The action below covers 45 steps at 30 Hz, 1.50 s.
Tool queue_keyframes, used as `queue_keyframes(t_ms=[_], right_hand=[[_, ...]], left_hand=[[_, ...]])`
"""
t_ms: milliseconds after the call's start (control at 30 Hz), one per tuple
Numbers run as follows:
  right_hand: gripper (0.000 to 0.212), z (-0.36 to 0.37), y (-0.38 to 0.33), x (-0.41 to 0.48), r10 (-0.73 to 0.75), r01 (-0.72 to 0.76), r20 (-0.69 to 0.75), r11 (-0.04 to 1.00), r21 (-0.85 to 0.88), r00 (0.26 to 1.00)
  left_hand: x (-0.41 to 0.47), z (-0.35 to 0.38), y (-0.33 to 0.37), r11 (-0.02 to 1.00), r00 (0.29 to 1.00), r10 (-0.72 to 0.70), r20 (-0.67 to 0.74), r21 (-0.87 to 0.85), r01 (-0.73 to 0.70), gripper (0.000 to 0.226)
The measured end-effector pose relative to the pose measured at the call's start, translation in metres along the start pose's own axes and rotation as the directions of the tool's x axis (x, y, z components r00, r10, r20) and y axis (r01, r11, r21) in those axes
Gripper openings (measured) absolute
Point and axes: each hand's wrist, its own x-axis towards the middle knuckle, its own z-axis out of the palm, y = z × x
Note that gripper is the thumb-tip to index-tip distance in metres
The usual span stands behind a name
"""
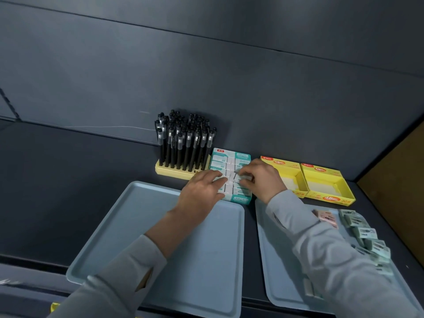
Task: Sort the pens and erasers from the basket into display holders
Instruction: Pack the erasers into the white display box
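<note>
A teal and white eraser box (231,157) stands on the dark shelf, filled with rows of wrapped erasers. My left hand (202,191) lies over its left side with straight fingers pressing on the erasers. My right hand (261,177) is at the box's right side, fingers curled and pinching an eraser (243,179) among the rows. Left of the box, a yellow pen holder (176,172) carries several black pens (183,138) standing upright. Loose wrapped erasers (364,235) lie on the right tray, partly hidden by my right sleeve.
Two blue-grey trays sit at the front: the left tray (206,260) and the right tray (270,260). Two open yellow boxes (321,182) stand right of the teal box. A dark wall rises behind; a brown panel (394,175) closes the right side.
</note>
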Motion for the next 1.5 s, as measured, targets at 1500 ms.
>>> queue_keyframes(t_ms=[1500], right_hand=[[0.015, -0.076, 0.072, -0.157, -0.156, 0.210, 0.435, 0.975, -0.078, 0.887]], left_hand=[[-0.062, 0.015, 0.202, 0.975, 0.994, 0.014, 0.107, -0.221, 0.010, 0.035]])
